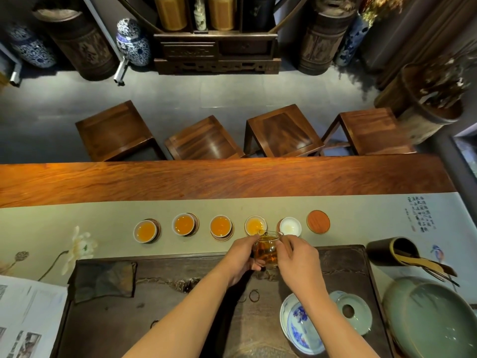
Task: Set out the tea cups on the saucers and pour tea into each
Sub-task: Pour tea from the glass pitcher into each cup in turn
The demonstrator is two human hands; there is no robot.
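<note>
A row of small white tea cups on round saucers runs across the pale table runner [103, 223]. Three cups at the left [145, 231] [183, 224] [220, 226] hold amber tea. The fourth cup [255, 225] is partly filled, with tea falling into it from a tilted glass pitcher [265, 250]. The fifth cup [290, 226] looks nearly empty. A red-brown saucer [318, 221] at the right end has no cup on it. My left hand [241, 259] cups the pitcher from the left, and my right hand [296, 259] grips its handle side.
A dark tea tray [160, 306] lies under my arms with a folded dark cloth [104, 279]. At the right are a blue-and-white bowl [296, 324], a pale green lid [352, 312], a large celadon vessel [428, 319] and a dark tool holder [392, 250]. Papers [28, 319] lie at left.
</note>
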